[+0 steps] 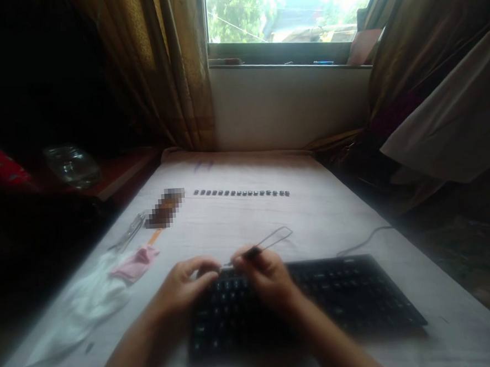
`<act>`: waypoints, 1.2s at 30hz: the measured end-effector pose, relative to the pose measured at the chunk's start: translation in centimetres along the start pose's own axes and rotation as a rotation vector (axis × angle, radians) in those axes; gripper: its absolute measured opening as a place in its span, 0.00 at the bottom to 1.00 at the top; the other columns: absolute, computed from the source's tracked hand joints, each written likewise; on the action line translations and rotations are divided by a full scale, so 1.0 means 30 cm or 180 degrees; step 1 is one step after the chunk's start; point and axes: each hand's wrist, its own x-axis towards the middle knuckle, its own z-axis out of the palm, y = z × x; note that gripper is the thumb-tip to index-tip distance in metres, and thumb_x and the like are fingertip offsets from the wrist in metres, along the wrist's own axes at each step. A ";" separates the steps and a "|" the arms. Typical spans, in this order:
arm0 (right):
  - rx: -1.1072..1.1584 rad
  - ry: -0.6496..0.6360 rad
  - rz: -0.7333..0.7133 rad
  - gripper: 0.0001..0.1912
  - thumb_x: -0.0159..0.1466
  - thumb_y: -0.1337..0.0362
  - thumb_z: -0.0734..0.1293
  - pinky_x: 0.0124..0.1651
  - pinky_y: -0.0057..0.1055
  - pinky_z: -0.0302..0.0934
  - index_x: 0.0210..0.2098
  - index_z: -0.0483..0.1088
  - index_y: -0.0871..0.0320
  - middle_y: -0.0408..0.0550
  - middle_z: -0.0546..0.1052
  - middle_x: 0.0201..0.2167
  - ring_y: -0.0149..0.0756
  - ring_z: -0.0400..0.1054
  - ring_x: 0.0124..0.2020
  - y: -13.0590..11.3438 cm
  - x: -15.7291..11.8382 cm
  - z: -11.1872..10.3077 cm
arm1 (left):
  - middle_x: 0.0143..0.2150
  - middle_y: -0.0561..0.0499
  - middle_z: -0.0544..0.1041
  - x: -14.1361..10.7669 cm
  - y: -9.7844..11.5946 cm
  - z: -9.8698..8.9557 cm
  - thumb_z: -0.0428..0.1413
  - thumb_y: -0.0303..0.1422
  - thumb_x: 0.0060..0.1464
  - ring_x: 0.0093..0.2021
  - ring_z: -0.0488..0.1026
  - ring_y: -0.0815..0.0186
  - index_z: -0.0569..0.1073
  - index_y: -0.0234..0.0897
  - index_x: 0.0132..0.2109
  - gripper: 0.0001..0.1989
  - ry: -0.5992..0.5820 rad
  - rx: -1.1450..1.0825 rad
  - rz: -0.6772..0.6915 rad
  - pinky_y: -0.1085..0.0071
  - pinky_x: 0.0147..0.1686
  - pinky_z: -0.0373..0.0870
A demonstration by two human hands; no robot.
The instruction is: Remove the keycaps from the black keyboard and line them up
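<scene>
A black keyboard [330, 297] lies on the cloth-covered table. My right hand [271, 276], over the keyboard's upper left part, is closed around the dark handle of a wire keycap puller [275, 236], whose thin metal loop points up and to the right. Close by on the left, my left hand [188, 284] pinches at the keyboard's upper left corner; its fingertips hide what is between them. Farther back, several small black keycaps [243, 193] lie in a straight row on the cloth.
To the left lie a clear plastic bag [85, 293], a pink cloth [136, 263], metal tweezers [131, 230] and a blurred-out brown item [166, 209]. The keyboard cable [364, 238] runs off to the right. Behind the table are a wall, curtains [180, 71] and a window.
</scene>
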 end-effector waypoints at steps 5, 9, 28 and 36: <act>-0.0444 0.0033 0.0022 0.12 0.64 0.61 0.63 0.31 0.30 0.68 0.30 0.76 0.58 0.47 0.78 0.23 0.36 0.73 0.25 -0.021 -0.030 -0.107 | 0.36 0.47 0.82 0.077 -0.067 -0.040 0.60 0.46 0.50 0.38 0.78 0.59 0.79 0.39 0.45 0.19 0.0439 0.0139 -0.0137 0.64 0.42 0.73; -0.0537 0.0616 0.0404 0.13 0.62 0.57 0.66 0.28 0.32 0.68 0.29 0.76 0.59 0.47 0.78 0.20 0.38 0.73 0.22 0.004 -0.067 -0.222 | 0.34 0.48 0.82 0.202 -0.104 -0.103 0.58 0.46 0.50 0.33 0.78 0.62 0.78 0.39 0.49 0.22 0.0752 0.0679 -0.0117 0.68 0.36 0.73; -0.0644 0.1635 0.0962 0.16 0.55 0.49 0.71 0.25 0.33 0.71 0.29 0.81 0.56 0.49 0.80 0.20 0.41 0.75 0.20 0.120 -0.134 -0.340 | 0.49 0.51 0.80 0.646 -0.136 -0.276 0.56 0.41 0.52 0.53 0.70 0.53 0.81 0.49 0.44 0.14 0.0964 0.3000 0.0067 0.61 0.54 0.61; -0.0702 0.1562 0.0894 0.13 0.56 0.51 0.72 0.26 0.32 0.72 0.28 0.81 0.55 0.48 0.81 0.22 0.41 0.75 0.20 0.105 -0.130 -0.337 | 0.50 0.48 0.79 0.644 -0.180 -0.303 0.54 0.42 0.56 0.54 0.68 0.50 0.82 0.44 0.46 0.16 0.0975 0.3325 0.0177 0.58 0.54 0.56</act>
